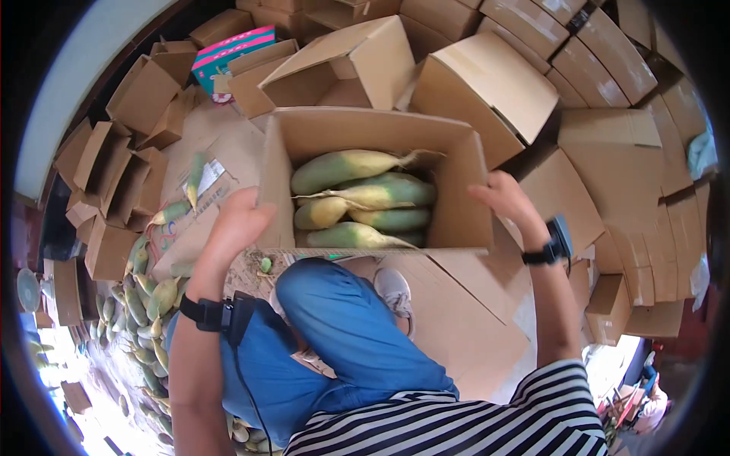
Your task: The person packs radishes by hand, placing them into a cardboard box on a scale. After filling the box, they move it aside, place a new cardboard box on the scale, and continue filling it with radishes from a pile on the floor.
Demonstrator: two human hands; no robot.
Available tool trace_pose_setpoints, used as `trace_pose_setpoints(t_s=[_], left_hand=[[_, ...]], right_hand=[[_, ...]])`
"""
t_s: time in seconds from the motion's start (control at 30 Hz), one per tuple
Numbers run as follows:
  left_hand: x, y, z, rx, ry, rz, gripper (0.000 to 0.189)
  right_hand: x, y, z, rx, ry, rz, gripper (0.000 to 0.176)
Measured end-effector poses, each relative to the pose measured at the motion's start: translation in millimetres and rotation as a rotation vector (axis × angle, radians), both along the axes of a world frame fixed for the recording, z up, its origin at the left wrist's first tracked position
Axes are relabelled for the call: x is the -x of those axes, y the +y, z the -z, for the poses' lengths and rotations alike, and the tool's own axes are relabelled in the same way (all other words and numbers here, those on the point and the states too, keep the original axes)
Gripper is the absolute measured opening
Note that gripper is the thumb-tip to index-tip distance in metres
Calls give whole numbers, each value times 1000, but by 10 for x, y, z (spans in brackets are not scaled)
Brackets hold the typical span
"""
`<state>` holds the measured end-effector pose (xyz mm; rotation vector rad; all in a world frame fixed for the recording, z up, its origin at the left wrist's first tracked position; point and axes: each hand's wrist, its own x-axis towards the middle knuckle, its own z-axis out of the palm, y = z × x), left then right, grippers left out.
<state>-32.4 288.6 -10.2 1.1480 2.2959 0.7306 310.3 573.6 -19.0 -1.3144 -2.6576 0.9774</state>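
An open cardboard box [372, 128] is in front of my body, above my bent knees in this view. Inside it lie several green-and-pale radishes [391, 190], stacked lengthwise with their thin root ends pointing mixed ways. My left hand [245, 219] is closed at the left wall of the box, its fingers partly hidden behind the cardboard. On the opposite side, my right hand [503, 197] grips the right wall near its upper edge. Both wrists wear black straps with small devices.
Empty cartons [334, 76] stand behind the box, and stacked boxes [601, 61] rise at the right. A pile of radishes [144, 311] covers the floor at left. Two loose radishes [195, 178] lie on flattened cardboard. A person [652, 406] is at far lower right.
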Motion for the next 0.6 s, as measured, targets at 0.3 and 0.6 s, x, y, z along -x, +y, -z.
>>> trace_pose_setpoints(t_s=[0.3, 0.6], left_hand=[[-2436, 862, 360, 52, 2, 635, 16], [-4670, 554, 1107, 257, -350, 1225, 19]], right_hand=[[-3313, -1793, 477, 148, 80, 745, 35], [-5438, -3806, 384, 294, -223, 1280, 23]])
